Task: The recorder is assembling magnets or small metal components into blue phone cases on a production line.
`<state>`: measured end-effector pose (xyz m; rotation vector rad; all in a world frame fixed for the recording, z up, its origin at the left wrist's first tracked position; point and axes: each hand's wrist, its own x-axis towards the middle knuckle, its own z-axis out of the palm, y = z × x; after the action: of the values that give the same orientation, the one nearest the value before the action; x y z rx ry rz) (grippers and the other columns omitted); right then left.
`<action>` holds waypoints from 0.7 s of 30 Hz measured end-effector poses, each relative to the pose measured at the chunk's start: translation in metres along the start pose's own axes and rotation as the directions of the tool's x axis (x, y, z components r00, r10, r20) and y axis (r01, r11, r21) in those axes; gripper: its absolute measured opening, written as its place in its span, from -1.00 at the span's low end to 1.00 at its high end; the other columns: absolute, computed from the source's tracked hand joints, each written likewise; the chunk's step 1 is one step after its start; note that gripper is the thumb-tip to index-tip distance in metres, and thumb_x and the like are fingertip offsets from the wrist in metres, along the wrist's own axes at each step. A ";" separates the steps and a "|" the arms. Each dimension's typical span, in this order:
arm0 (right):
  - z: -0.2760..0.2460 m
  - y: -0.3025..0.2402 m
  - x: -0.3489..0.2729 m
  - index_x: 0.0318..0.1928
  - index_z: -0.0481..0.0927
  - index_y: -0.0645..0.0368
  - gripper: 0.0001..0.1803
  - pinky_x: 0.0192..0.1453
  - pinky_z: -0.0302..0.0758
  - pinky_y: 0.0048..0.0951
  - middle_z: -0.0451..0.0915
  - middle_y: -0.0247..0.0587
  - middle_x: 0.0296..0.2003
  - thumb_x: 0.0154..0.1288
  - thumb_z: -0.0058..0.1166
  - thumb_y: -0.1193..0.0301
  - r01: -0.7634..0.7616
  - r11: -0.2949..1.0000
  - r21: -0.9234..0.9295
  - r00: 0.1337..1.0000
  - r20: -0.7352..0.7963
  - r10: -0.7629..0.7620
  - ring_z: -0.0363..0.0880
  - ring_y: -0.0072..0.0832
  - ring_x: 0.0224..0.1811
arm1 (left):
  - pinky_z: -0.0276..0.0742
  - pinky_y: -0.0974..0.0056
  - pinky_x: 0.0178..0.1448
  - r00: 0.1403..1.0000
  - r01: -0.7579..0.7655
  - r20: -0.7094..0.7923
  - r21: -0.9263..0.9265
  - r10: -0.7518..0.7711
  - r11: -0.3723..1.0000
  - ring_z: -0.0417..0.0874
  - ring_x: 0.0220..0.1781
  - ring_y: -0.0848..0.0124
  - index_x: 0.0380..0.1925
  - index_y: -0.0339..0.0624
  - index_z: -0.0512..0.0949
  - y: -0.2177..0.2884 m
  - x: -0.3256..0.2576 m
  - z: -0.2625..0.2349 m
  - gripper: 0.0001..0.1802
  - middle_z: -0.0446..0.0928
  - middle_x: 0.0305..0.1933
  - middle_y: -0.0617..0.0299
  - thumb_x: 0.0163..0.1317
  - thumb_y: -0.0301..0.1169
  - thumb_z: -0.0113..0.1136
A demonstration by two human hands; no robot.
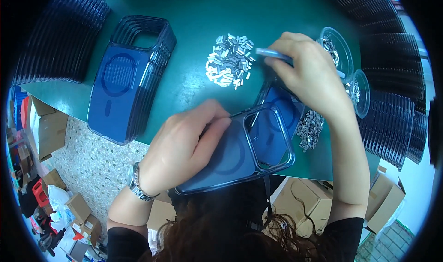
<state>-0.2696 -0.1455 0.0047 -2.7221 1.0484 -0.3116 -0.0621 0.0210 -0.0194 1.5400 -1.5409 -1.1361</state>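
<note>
While gripping phone case (230, 156), left hand (184, 149) closed.

Bare tabletop (194, 84) lies open between the stack of blue cases (127, 77) and the heap of metal bits (229, 60); two clear cups (346, 68) crowd the right
</note>
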 end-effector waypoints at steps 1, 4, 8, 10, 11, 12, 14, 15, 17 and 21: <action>0.007 -0.001 0.003 -0.19 0.75 0.26 -0.83 0.10 0.61 -0.01 0.70 0.02 -0.22 0.27 0.23 0.44 0.014 1.000 -0.017 1.000 0.002 -0.014 0.68 0.00 -0.04 | 0.55 0.21 -0.14 1.000 -0.001 -0.011 -0.015 0.000 1.000 0.70 -0.26 0.05 -0.12 -0.33 0.60 -0.001 -0.001 0.000 -0.88 0.65 -0.28 -0.04 0.49 -0.47 0.23; 0.013 -0.008 0.011 -0.21 0.75 0.27 -0.85 0.08 0.59 -0.04 0.70 -0.03 -0.23 0.27 0.25 0.45 0.005 0.999 -0.052 1.000 0.029 -0.004 0.67 -0.03 -0.04 | 0.55 0.20 -0.16 0.999 -0.027 -0.032 -0.009 0.027 1.000 0.71 -0.27 0.03 -0.12 -0.31 0.61 -0.004 -0.001 0.002 -0.88 0.66 -0.29 -0.04 0.50 -0.45 0.23; 0.017 -0.013 0.018 -0.23 0.71 0.31 -0.84 0.05 0.57 -0.06 0.68 -0.06 -0.26 0.28 0.24 0.45 -0.010 0.992 -0.122 0.999 0.044 0.015 0.66 -0.05 -0.05 | 0.55 0.18 -0.19 1.000 -0.018 -0.019 0.000 0.018 1.000 0.71 -0.29 0.02 -0.11 -0.29 0.61 -0.003 0.000 0.002 -0.88 0.66 -0.31 -0.03 0.49 -0.44 0.24; 0.021 -0.012 0.020 -0.28 0.68 0.30 -0.86 0.07 0.58 0.00 0.68 0.00 -0.26 0.23 0.20 0.46 -0.003 0.995 -0.097 0.999 0.033 0.006 0.66 -0.01 -0.06 | 0.54 0.16 -0.22 0.999 -0.042 -0.015 0.027 0.042 0.999 0.72 -0.30 0.01 -0.11 -0.26 0.61 -0.004 0.001 0.001 -0.88 0.66 -0.32 -0.02 0.49 -0.44 0.24; 0.022 -0.011 0.020 -0.32 0.65 0.29 -0.88 0.08 0.60 0.06 0.68 0.06 -0.26 0.18 0.16 0.48 0.004 0.997 -0.071 1.000 0.019 -0.003 0.67 0.03 -0.07 | 0.54 0.16 -0.22 0.999 -0.041 -0.015 0.027 0.042 0.999 0.72 -0.30 0.01 -0.11 -0.26 0.61 -0.003 0.001 0.001 -0.88 0.66 -0.32 -0.02 0.49 -0.44 0.24; 0.022 -0.010 0.021 -0.32 0.65 0.29 -0.88 0.08 0.60 0.06 0.68 0.06 -0.26 0.18 0.16 0.48 0.003 0.997 -0.072 1.000 0.020 -0.002 0.67 0.03 -0.07 | 0.54 0.16 -0.23 0.999 -0.036 -0.011 0.030 0.036 0.999 0.72 -0.30 0.01 -0.12 -0.26 0.61 -0.002 0.001 0.001 -0.88 0.66 -0.32 -0.02 0.49 -0.43 0.24; 0.020 -0.009 0.022 -0.29 0.64 0.30 -0.85 0.09 0.59 0.07 0.67 0.08 -0.26 0.18 0.15 0.46 -0.010 1.000 -0.023 0.998 0.063 0.011 0.66 0.05 -0.07 | 0.54 0.15 -0.23 1.000 -0.030 -0.007 0.034 0.031 0.999 0.72 -0.30 0.01 -0.12 -0.26 0.61 -0.003 0.001 0.001 -0.88 0.66 -0.32 -0.02 0.49 -0.43 0.24; 0.018 -0.009 0.022 -0.29 0.64 0.30 -0.85 0.09 0.59 0.07 0.67 0.08 -0.26 0.18 0.15 0.46 -0.008 1.000 -0.022 0.998 0.062 0.009 0.66 0.05 -0.07 | 0.54 0.15 -0.23 0.999 -0.031 -0.016 0.036 0.031 0.999 0.72 -0.30 0.01 -0.12 -0.26 0.61 -0.003 0.001 0.002 -0.89 0.66 -0.32 -0.02 0.49 -0.44 0.24; 0.015 -0.010 0.019 -0.26 0.64 0.32 -0.84 0.12 0.58 0.08 0.68 0.11 -0.23 0.21 0.15 0.46 -0.010 0.997 -0.083 0.997 0.069 0.016 0.66 0.08 -0.03 | 0.54 0.15 -0.23 0.999 -0.029 -0.027 0.040 0.030 0.999 0.72 -0.30 0.01 -0.12 -0.26 0.61 -0.005 0.000 0.004 -0.89 0.66 -0.32 -0.02 0.48 -0.44 0.24; 0.012 0.001 0.013 -0.21 0.68 0.34 -0.79 0.02 0.56 -0.04 0.65 0.03 -0.27 0.30 0.23 0.41 -0.012 0.998 -0.062 1.000 -0.020 0.011 0.66 0.04 -0.12 | 0.54 0.16 -0.22 0.997 -0.058 -0.039 0.051 0.060 0.997 0.72 -0.30 0.01 -0.12 -0.27 0.61 -0.004 0.000 0.004 -0.89 0.66 -0.32 -0.02 0.48 -0.45 0.24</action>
<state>-0.2575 -0.1532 -0.0060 -2.7718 1.0968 -0.3098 -0.0644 0.0222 -0.0244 1.5307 -1.5873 -1.0352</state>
